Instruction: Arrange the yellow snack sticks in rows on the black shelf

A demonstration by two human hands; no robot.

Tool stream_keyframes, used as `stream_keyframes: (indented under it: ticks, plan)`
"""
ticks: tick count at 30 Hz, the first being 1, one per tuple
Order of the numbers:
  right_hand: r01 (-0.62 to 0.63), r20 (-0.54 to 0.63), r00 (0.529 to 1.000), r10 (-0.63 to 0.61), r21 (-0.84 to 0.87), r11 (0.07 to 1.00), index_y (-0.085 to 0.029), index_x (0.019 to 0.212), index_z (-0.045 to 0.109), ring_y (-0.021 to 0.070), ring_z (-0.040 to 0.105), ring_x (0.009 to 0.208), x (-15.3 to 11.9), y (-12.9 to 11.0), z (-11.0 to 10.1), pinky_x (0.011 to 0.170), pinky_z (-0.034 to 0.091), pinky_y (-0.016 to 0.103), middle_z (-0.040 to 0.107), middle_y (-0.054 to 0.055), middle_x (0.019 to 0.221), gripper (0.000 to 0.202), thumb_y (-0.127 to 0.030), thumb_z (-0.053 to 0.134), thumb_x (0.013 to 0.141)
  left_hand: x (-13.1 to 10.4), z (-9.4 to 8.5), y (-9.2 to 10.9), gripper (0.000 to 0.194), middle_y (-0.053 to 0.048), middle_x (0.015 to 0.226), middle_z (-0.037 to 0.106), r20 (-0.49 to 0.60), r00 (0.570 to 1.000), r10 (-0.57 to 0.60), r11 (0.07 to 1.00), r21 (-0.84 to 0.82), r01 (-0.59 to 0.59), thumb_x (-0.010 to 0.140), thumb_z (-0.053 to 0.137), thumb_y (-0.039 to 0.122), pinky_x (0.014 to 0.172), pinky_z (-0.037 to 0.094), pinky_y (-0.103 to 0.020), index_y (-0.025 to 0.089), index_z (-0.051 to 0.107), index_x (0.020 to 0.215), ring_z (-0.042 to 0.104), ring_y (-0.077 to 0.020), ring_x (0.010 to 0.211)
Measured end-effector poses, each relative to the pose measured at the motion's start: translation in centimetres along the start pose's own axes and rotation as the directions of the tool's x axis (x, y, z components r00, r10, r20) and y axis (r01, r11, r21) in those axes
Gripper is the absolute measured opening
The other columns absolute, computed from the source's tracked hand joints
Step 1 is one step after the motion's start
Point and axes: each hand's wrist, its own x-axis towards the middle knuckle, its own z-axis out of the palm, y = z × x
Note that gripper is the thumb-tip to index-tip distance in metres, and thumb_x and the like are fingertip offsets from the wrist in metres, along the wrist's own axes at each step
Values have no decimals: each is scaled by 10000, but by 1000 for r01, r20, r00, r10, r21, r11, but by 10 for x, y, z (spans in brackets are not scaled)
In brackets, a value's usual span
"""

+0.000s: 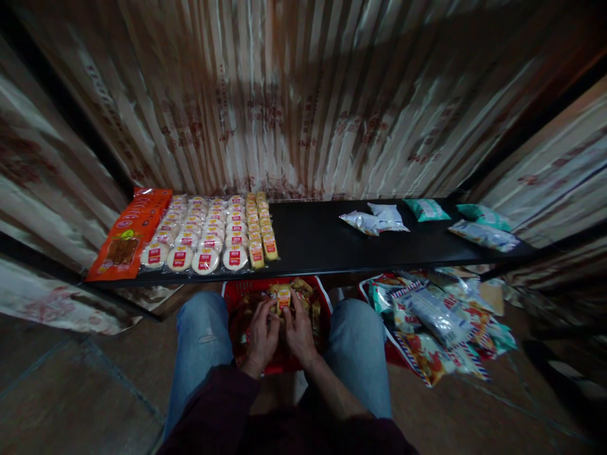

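At lower centre of the frame, the left hand [262, 335] and right hand [298, 330] meet inside a red basket [321, 296] between the person's knees, both closed around a small yellow snack pack [283, 297] that stands upright at their fingertips, equally near each; directly above it on the black shelf [322, 237] stands a row of matching yellow packs [262, 232] beside round white packs [203, 232]

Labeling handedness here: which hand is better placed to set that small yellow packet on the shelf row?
Probably the right hand: its fingers sit on the yellow packet above the red basket. The left hand is lower, among the basket's other snacks. The yellow row lies straight ahead.
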Motion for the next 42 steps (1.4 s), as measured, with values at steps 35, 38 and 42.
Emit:
stream_keyframes:
  ticks: [35, 38, 42]
  plan:
    - [172, -98, 980, -171, 1, 985, -150, 1338, 465, 240, 533, 1178, 101, -44, 4, 1028, 404, 411, 587, 128, 1262, 487, -341, 393, 897, 69, 3, 40, 357, -104, 1307, 548, -96, 981, 168, 984, 79, -161, 837, 461, 204, 1112, 324, -387, 185, 614, 1159, 478, -214, 1244]
    - [191, -100, 976, -192, -26, 981, -152, 1321, 484, 239, 542, 1150, 104, -43, 5, 1016, 414, 415, 604, 127, 1226, 468, -325, 392, 895, 71, 2, 37, 370, -96, 1306, 552, -97, 981, 168, 983, 90, -159, 829, 457, 182, 1121, 316, -391, 189, 616, 1164, 477, -215, 1247]
    - [190, -88, 977, -193, -47, 981, -149, 1312, 492, 233, 542, 1136, 109, -42, 6, 1008, 427, 410, 589, 135, 1236, 457, -301, 394, 893, 75, 2, 33, 410, -97, 1301, 565, -99, 978, 184, 976, 134, -170, 807, 463, 154, 1120, 318, -400, 194, 613, 1186, 485, -222, 1237]
